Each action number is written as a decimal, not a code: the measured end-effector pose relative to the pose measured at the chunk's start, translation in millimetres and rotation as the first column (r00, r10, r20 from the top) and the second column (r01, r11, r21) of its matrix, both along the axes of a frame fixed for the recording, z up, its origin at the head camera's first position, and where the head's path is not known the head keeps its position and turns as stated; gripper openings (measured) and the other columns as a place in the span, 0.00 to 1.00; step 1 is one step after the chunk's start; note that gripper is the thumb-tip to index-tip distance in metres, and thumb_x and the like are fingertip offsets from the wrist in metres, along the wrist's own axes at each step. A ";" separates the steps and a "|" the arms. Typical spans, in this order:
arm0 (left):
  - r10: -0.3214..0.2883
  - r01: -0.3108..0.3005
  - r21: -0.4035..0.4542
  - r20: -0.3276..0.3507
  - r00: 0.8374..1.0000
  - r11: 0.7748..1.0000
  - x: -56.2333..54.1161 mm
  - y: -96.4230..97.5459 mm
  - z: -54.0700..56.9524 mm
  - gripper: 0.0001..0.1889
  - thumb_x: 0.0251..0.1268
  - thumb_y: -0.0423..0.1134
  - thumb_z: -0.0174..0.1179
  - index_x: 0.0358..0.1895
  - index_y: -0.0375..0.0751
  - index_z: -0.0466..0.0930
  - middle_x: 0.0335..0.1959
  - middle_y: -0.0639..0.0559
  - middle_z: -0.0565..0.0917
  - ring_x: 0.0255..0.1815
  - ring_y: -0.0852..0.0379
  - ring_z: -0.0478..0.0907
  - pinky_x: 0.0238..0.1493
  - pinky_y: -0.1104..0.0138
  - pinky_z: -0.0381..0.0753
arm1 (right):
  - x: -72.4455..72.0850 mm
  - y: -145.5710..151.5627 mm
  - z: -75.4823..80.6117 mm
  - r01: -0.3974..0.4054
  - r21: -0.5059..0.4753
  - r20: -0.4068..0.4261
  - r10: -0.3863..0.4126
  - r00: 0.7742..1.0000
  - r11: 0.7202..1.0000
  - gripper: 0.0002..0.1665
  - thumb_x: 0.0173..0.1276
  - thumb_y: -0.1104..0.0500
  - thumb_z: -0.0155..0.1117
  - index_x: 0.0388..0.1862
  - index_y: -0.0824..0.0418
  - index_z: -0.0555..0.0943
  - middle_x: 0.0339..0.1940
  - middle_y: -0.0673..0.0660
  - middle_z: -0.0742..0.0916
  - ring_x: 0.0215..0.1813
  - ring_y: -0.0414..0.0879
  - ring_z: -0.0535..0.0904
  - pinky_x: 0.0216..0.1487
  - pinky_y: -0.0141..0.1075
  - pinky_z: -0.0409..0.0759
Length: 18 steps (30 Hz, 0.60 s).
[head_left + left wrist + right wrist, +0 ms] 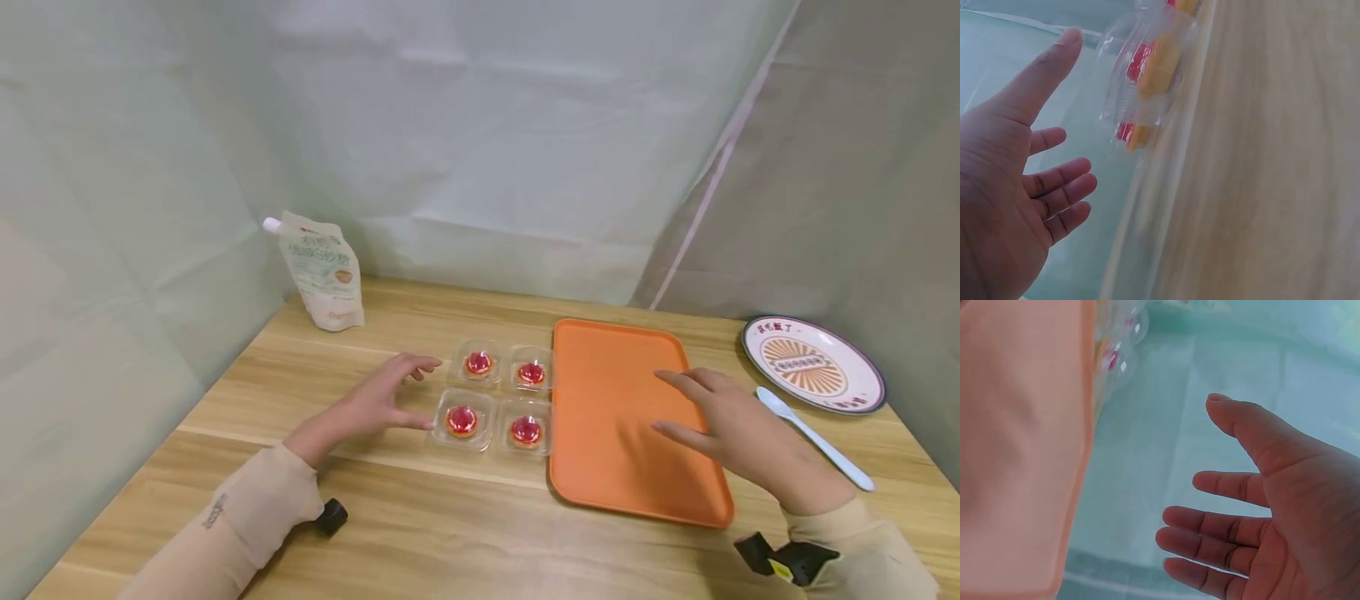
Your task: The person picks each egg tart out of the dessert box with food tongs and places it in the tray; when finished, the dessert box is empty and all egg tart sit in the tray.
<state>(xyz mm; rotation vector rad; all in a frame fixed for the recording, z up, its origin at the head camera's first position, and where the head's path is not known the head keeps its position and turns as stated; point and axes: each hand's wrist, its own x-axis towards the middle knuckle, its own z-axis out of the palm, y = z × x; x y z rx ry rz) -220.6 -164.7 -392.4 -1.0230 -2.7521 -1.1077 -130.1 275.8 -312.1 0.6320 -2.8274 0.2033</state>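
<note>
Several clear plastic boxes (486,398), each with a small red-topped tart (461,420) in it, stand grouped on the table. My left hand (378,398) is just left of the group, thumb and fingers spread apart, holding nothing. In the left wrist view a box (1113,94) shows beyond the thumb; whether the thumb touches it I cannot tell. Over the right part of an orange tray (600,400) hovers my right hand (731,429), its fingers extended and nothing in its grasp. The boxes line the tray's left edge.
A white spouted pouch (322,271) stands at the back left. On the right are a patterned plate (862,387) and a pale blue spoon (821,442), which lies between plate and right hand. Cloth walls (480,150) enclose the wooden table (420,517).
</note>
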 end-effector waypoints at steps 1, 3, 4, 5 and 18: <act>-0.004 0.004 -0.001 0.010 1.000 1.000 0.4 0.0 -1.1 0.43 0.43 0.47 0.76 0.65 0.38 0.67 0.60 0.39 0.75 0.56 0.44 0.74 0.57 0.48 0.76 | 0.5 -4.5 2.4 -0.012 0.005 -0.004 0.012 1.000 1.000 0.37 0.60 0.43 0.69 0.63 0.59 0.74 0.48 0.61 0.82 0.46 0.55 0.80 0.43 0.49 0.80; -0.010 0.009 0.001 0.028 1.000 1.000 1.1 0.1 -2.6 0.42 0.43 0.47 0.76 0.64 0.38 0.68 0.58 0.39 0.76 0.56 0.45 0.74 0.57 0.49 0.76 | 0.7 -13.5 5.4 -0.036 0.015 -0.013 0.036 0.999 0.999 0.35 0.59 0.43 0.69 0.62 0.58 0.75 0.45 0.57 0.83 0.43 0.51 0.81 0.40 0.45 0.80; -0.013 0.013 0.002 0.036 0.999 1.000 1.1 0.6 -3.4 0.42 0.43 0.47 0.76 0.64 0.38 0.68 0.58 0.39 0.76 0.55 0.45 0.74 0.57 0.49 0.76 | 0.5 -17.8 6.4 -0.047 0.018 -0.020 0.047 0.999 0.999 0.35 0.59 0.43 0.69 0.62 0.58 0.76 0.44 0.55 0.83 0.41 0.49 0.81 0.37 0.42 0.80; -0.017 0.017 0.000 0.039 0.999 1.000 0.9 0.9 -4.3 0.42 0.43 0.48 0.76 0.64 0.38 0.68 0.57 0.40 0.76 0.55 0.45 0.74 0.57 0.49 0.76 | 0.3 -22.1 7.2 -0.059 0.022 -0.025 0.059 0.998 0.998 0.34 0.59 0.43 0.70 0.61 0.57 0.76 0.43 0.54 0.83 0.40 0.47 0.81 0.36 0.40 0.80; -0.068 0.070 -0.018 0.087 0.994 0.997 3.2 2.6 -10.8 0.45 0.41 0.49 0.77 0.64 0.35 0.67 0.55 0.44 0.76 0.56 0.47 0.73 0.60 0.52 0.75 | -10.2 -79.5 2.2 -0.170 0.017 0.034 0.169 0.985 0.985 0.31 0.60 0.43 0.68 0.59 0.56 0.77 0.36 0.47 0.80 0.35 0.40 0.77 0.30 0.32 0.75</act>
